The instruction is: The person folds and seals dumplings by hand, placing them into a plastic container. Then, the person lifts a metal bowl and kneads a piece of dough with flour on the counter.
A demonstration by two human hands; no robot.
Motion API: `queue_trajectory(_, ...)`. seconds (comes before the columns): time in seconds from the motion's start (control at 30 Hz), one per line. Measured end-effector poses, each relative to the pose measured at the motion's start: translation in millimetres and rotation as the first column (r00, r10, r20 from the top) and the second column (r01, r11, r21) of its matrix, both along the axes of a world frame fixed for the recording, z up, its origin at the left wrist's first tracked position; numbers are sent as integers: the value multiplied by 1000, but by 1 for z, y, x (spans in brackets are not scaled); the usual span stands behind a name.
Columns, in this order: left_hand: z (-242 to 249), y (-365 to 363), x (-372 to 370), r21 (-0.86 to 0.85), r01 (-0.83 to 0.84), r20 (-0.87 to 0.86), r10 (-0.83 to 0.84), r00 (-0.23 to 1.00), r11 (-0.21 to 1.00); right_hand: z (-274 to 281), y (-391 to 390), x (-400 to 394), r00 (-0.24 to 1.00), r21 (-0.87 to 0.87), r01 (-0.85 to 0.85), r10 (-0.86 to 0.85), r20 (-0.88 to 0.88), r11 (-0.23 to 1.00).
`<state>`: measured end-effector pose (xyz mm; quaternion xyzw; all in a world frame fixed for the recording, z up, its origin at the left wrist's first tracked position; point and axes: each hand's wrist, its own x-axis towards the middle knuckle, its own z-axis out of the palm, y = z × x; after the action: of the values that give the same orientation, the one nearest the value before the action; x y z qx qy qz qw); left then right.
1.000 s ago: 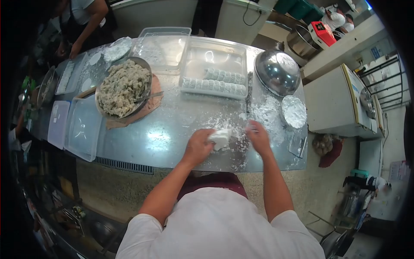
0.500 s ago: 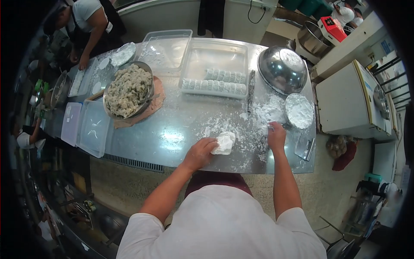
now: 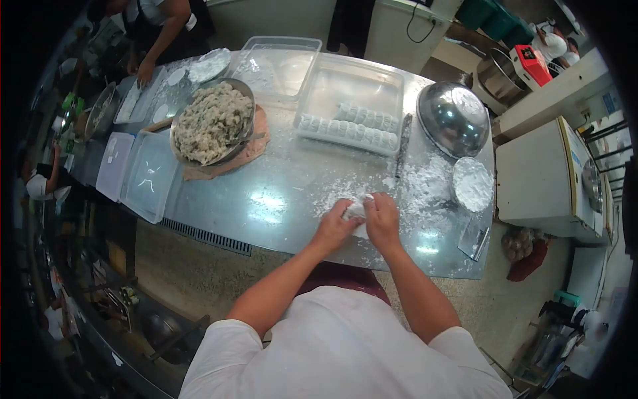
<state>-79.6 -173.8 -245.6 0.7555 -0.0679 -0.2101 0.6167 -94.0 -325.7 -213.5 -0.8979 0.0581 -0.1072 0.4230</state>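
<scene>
My left hand (image 3: 334,227) and my right hand (image 3: 383,221) are close together above the front of the steel table. Between them is a flour-covered piece of white dough (image 3: 357,210), gripped from both sides and mostly hidden by my fingers. Loose flour (image 3: 425,186) is scattered around and to the right of my hands. Beyond them, a clear plastic tray (image 3: 349,73) holds rows of small white dumplings (image 3: 349,131). On the left, a metal bowl (image 3: 250,110) is heaped with a chunky pale filling (image 3: 211,123) flecked with green.
A bowl of flour (image 3: 473,185) and a metal scraper (image 3: 472,241) lie at the right. Behind them sits an upturned steel bowl (image 3: 454,120), beside a long dark stick (image 3: 403,146). Plastic lids (image 3: 147,176) lie at the left. A co-worker's arm (image 3: 159,45) reaches over the far left end.
My right hand has left the loose flour and moved left to the dough, which both hands now hold. The camera view has shifted slightly.
</scene>
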Motion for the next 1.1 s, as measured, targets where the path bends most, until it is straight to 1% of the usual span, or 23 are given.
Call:
queue_trajectory(0.03, -3, 5, -2, 1, -7, -10, 7, 1000, 1000, 3, -2, -1, 998, -106, 9, -16, -66, 994)
queue_trajectory(0.1, -13, 14, -4, 283, 33, 463, -167, 870, 958, -15, 1, -7, 987, -185, -48, 18, -161, 981)
queue_trajectory(0.17, -24, 35, -6, 340, 94, 359, -222, 907, 936, -33, 12, -14, 985, -460, -143, 171, 20, 876)
queue_trajectory(0.23, -6, 49, -5, 309, 221, 108, -266, 958, 925, -40, 18, 13, 983, -499, -154, 181, 7, 853)
queue_trajectory(0.27, -3, 53, -8, 313, 248, 77, -284, 956, 917, -43, 24, 19, 984, -532, -153, 175, -9, 833)
queue_trajectory(0.33, 0, 47, -4, 417, 101, 180, -191, 965, 903, -44, 26, 46, 983, -515, -136, 179, 35, 846)
queue_trajectory(0.37, 1, 42, 0, 413, 115, 178, -204, 962, 903, -42, 25, 53, 974, -515, -122, 202, 103, 849)
queue_trajectory(0.43, 5, 29, 13, 520, 85, 111, -165, 980, 850, -46, 22, 58, 975, -487, -130, 200, 96, 864)
queue_trajectory(0.5, -6, 26, 13, 530, 35, 174, -149, 973, 847, -36, 19, 58, 973, -452, -146, 210, 95, 880)
queue_trajectory(0.57, -10, 24, 14, 518, 46, 189, -167, 968, 854, -14, 14, 52, 940, -164, -265, 216, -266, 950)
queue_trajectory(0.6, -6, 25, 11, 519, 46, 179, -161, 971, 854, -15, 18, 37, 935, -160, -273, 223, -275, 948)
queue_trajectory(0.67, 4, 24, 15, 406, 203, -13, -217, 976, 891, -20, 21, 13, 981, -286, -152, 109, -162, 946)
queue_trajectory(0.7, -7, 24, 11, 404, 208, -23, -218, 976, 891, -26, 22, 10, 979, -285, -154, 108, -172, 946)
queue_trajectory(0.77, -36, 33, -1, 299, 69, 215, -138, 967, 952, -42, 34, 7, 986, -494, -136, 168, 21, 859)
queue_trajectory(0.8, -29, 39, 8, 309, 78, 202, -146, 968, 948, -50, 39, 17, 980, -520, -129, 189, 64, 844)
queue_trajectory(0.87, 4, 50, 25, 337, 159, -106, -130, 986, 928, -50, 44, 36, 982, -495, -135, 184, 51, 858)
queue_trajectory(0.9, 2, 51, 29, 335, 170, -85, -150, 985, 927, -44, 41, 46, 973, -500, -148, 215, 79, 854)
queue_trajectory(0.93, -2, 52, 36, 396, 179, 17, -203, 979, 901, -36, 41, 47, 978, -468, -186, 210, -1, 864)
queue_trajectory(0.97, -5, 55, 43, 458, 170, 115, -248, 962, 872, -33, 35, 48, 977, -481, -174, 212, 25, 859)
queue_trajectory(1.0, 0, 57, 51, 494, 250, 42, -310, 950, 833, -37, 27, 48, 971, -318, -201, 232, 64, 927)
queue_trajectory(1.03, 8, 58, 54, 496, 237, 51, -301, 952, 835, -32, 22, 44, 965, -136, -233, 247, 93, 963)
queue_trajectory(1.07, 14, 59, 57, 491, 250, 48, -312, 949, 835, -25, 6, 36, 978, 43, -182, 177, 115, 982)
queue_trajectory(1.1, 17, 59, 59, 484, 266, 41, -325, 945, 834, -21, -17, 31, 989, 75, -111, 102, 107, 991)
